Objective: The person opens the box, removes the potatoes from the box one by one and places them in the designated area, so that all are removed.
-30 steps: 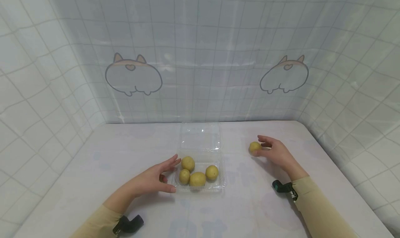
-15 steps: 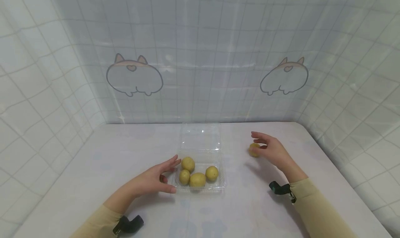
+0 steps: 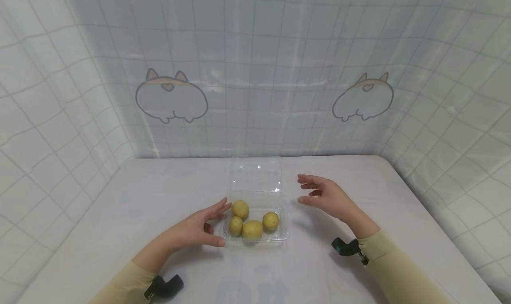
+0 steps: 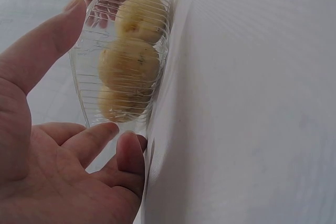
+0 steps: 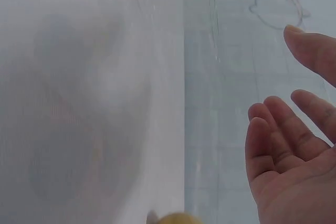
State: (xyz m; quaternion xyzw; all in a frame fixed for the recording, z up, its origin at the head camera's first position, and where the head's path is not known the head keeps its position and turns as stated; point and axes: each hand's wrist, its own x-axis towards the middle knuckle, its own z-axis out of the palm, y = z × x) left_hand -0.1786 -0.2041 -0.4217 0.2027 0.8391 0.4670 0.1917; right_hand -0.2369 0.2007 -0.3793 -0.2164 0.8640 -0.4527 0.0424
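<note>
My left hand (image 3: 195, 228), fingers spread, flanked the clear box (image 3: 257, 213), seemingly to steady it, though contact was unclear; four potatoes (image 3: 252, 229) lay inside. Opposite, my right hand (image 3: 325, 199) hung empty, fingers loosely curved.

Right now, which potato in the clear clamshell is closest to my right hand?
The rightmost potato in the clamshell, as the head camera sees it: the other three potatoes inside lie farther left, toward your left hand.
</note>
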